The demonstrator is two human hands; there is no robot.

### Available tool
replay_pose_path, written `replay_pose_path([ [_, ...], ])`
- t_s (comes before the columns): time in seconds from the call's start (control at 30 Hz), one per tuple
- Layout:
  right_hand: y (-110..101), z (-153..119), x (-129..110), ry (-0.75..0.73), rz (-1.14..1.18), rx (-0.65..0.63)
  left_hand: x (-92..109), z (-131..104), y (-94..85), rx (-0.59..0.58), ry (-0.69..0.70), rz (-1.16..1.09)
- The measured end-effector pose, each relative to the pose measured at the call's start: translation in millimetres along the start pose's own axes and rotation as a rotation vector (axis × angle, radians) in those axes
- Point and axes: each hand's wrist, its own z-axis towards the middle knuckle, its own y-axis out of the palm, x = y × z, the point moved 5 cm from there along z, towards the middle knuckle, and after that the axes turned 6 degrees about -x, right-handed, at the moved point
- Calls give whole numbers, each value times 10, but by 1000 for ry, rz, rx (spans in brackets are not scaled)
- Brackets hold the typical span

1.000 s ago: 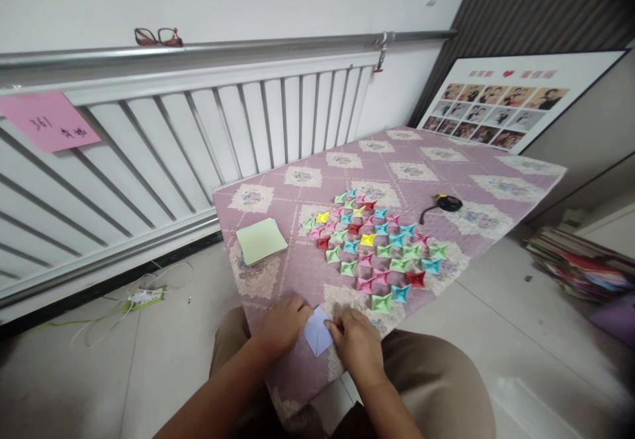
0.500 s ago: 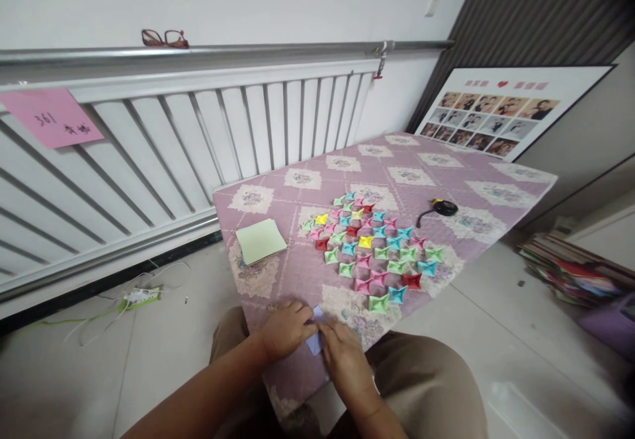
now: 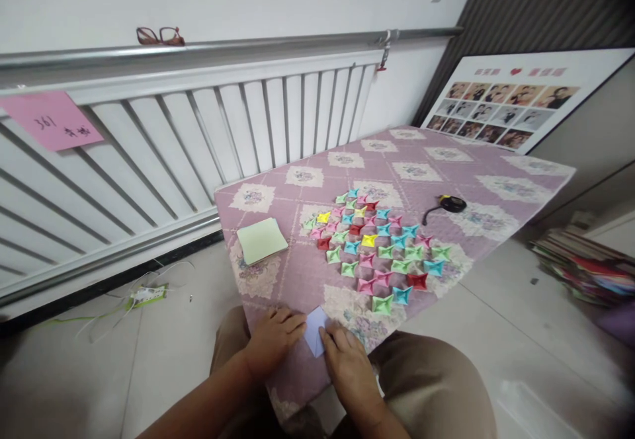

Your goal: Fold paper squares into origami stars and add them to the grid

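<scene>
A small folded sheet of lilac origami paper [image 3: 314, 333] lies near the table's front edge, with crease lines showing. My left hand [image 3: 278, 336] rests flat on the cloth at its left, fingertips at the paper's left corner. On the other side, my right hand [image 3: 347, 359] has its thumb and fingers on the paper's right part, covering that corner. Beyond my hands stand several rows of small folded paper stars [image 3: 370, 240] in green, pink, blue, red and yellow. A stack of pale green paper squares [image 3: 262, 240] lies to the left.
A floral purple tablecloth [image 3: 292, 280] covers the table. A black tape measure [image 3: 452, 203] lies at the right. A white radiator [image 3: 278, 121] runs along the wall, with glasses [image 3: 160, 36] on the pipe above. On the floor at left is a power strip [image 3: 149, 295].
My left hand has moved left off the paper's middle, so more of the lilac paper shows. My right hand stays at its right side. The view has shifted slightly.
</scene>
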Motion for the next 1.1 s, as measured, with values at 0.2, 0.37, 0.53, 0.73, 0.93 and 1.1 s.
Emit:
replay_pose_path([
  [0.2, -38, -114, 151, -18, 32, 73, 33, -54, 28, 37, -99, 48],
  [0.37, -30, -159, 195, -21, 57, 120, 55, -57, 6, 10, -122, 47],
  [0.53, -86, -152, 226, 13, 144, 116, 80, -51, -21, -25, -123, 45],
  [0.73, -255, 31, 186, 59, 81, -79, 122, 1, -86, -68, -137, 27],
  [0.93, -318, 248, 48, 23, 91, -238, 135, 26, -127, -91, -139, 24],
  [1.1, -283, 260, 40, -56, 293, -268, 119, 7, -221, -107, -159, -35],
])
